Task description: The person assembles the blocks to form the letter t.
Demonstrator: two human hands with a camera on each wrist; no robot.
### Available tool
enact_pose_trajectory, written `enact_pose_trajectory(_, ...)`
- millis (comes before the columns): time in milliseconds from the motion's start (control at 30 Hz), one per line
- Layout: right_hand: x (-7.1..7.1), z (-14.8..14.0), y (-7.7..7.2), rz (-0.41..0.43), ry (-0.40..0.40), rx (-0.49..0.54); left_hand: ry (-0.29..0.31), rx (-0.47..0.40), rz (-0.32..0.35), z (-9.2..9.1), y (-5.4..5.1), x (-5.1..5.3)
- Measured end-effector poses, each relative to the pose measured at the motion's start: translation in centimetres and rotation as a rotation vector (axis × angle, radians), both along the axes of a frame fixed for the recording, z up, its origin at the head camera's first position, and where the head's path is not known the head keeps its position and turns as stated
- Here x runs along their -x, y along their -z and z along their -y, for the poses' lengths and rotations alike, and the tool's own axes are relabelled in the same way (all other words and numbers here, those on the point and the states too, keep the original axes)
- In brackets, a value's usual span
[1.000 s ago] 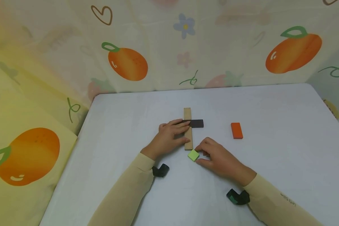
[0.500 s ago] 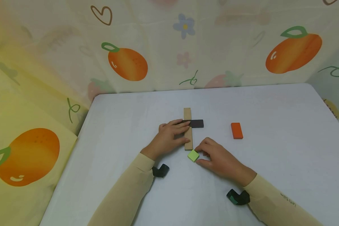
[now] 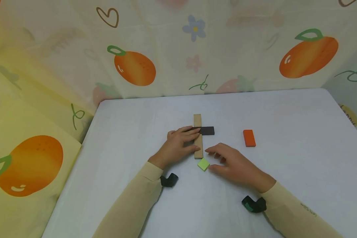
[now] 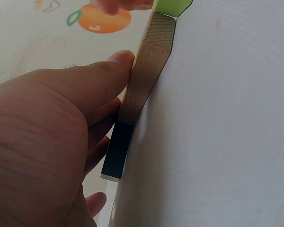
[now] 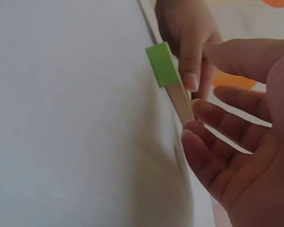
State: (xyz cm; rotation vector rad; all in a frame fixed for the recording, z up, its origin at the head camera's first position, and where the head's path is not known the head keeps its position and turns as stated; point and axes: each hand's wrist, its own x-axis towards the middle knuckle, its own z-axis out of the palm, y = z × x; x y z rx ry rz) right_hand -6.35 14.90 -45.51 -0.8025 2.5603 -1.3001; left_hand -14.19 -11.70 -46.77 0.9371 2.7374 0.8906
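Observation:
My left hand [image 3: 179,143] rests over the blocks, its fingertips on a dark block [image 3: 208,131] and its thumb on a natural wood block [image 3: 198,150]. Beyond the dark block, in line with that wood piece, lies another natural wood block [image 3: 197,120]; the three form a cross shape. At the near end of the wood block sits a small light green block [image 3: 203,164], turned so that a corner points toward it. My right hand [image 3: 236,163] hovers just right of the green block, thumb and fingers spread with nothing held. In the right wrist view a gap separates its fingers from the green block [image 5: 163,65].
An orange-red block [image 3: 249,138] lies alone to the right of the cross. All of it is on a white table [image 3: 285,115], with a fruit-print cloth [image 3: 166,39] hanging behind the far edge. Dark wrist devices [image 3: 170,180] sit below both wrists.
My right hand has let go of the green block and drawn slightly to the right, its thumb and fingers wider apart. The left hand and the blocks have stayed in place.

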Motion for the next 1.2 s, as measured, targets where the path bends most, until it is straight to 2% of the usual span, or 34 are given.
enact_pose_trajectory(400, 0.7, -2.2, -2.0, 0.079, 0.055, 0.232, -0.009, 0.009, 0.014, 0.2, 0.0, -0.2)
enact_pose_trajectory(567, 0.7, -3.3, -3.0, 0.092, 0.018, 0.396, -0.004, 0.008, 0.023, 0.1, 0.1, -0.2)
enact_pose_trajectory(733, 0.9, -4.7, -4.0, 0.091, -0.007, 0.517, -0.002, 0.008, 0.023, 0.0, 0.1, -0.1)
enact_pose_trajectory(1033, 1.7, -7.7, -4.7, 0.155, -0.060, 0.756, 0.006, 0.002, 0.025, 0.1, -0.1, -0.2)
enact_pose_trajectory(1100, 1.7, -8.2, -4.6, 0.154, -0.035, 0.772, 0.008, 0.004, 0.025, 0.1, -0.1, -0.1)
enact_pose_trajectory(1200, 1.6, -8.7, -4.2, 0.147, 0.067, 0.767, 0.009, 0.003, 0.024, 0.1, -0.1, -0.1)
